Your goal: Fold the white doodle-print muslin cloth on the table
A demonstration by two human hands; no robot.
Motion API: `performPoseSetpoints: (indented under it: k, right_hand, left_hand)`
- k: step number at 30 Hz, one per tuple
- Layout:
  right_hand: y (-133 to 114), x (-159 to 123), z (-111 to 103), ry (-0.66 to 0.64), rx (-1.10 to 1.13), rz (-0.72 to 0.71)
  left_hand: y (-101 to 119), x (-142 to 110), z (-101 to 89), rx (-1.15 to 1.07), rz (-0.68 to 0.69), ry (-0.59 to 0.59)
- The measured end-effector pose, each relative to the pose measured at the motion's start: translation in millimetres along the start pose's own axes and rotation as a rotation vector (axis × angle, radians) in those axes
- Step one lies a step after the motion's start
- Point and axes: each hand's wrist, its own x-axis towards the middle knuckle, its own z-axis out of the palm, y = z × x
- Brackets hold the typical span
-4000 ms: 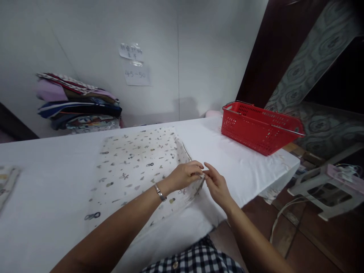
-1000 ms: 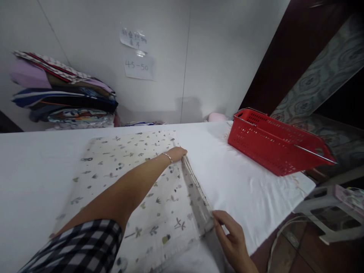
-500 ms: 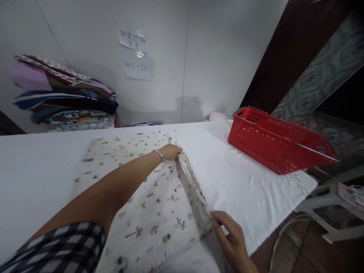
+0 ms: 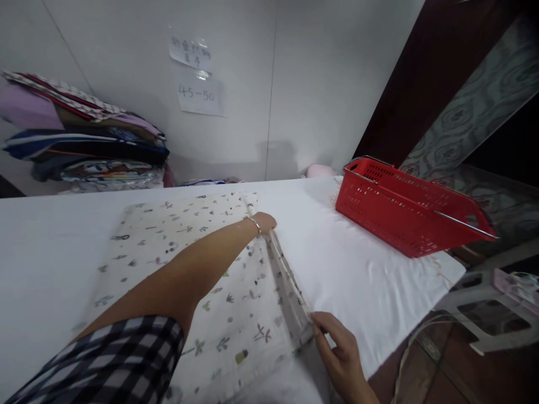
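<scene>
A thin white cloth (image 4: 236,314) printed with small plants and animals lies on the white-covered table. Its right side is folded into layers, with the folded edge raised a little. My left hand (image 4: 265,223), a bracelet at its wrist, reaches across the cloth and is closed at the far end of that edge; its fingertips are mostly hidden. At the near right corner, my right hand (image 4: 339,345) pinches the layers between thumb and fingers. My left forearm covers part of the cloth.
A red plastic basket (image 4: 404,210) with metal handles stands at the table's right. Folded fabrics (image 4: 88,134) are piled at the back left against the wall. Beyond the right edge is a white plastic stool (image 4: 484,308). Paper signs (image 4: 197,96) hang on the wall.
My left hand has shifted slightly right along the far end of the folded edge, its wrist turned more. My right hand keeps its pinch at the near corner. The view has moved slightly.
</scene>
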Motion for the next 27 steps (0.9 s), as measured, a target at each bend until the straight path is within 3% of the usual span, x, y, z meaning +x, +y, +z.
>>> performPoseSetpoints:
  k: [7,14,27]
  right_hand:
    - [2.6,-2.0,-0.4,-0.001,0.024,0.033]
    - [3.2,0.1,0.2,0.004,0.032,0.023]
    - [6.2,-1.9,-0.2,0.002,0.023,0.027]
  left_hand:
    - [9.8,-11.1,-9.4,0.141,-0.026,-0.113]
    - [15.9,-0.7,-12.8,0.182,-0.04,-0.188]
    - [9.3,-1.6,-12.9,0.138,-0.038,-0.182]
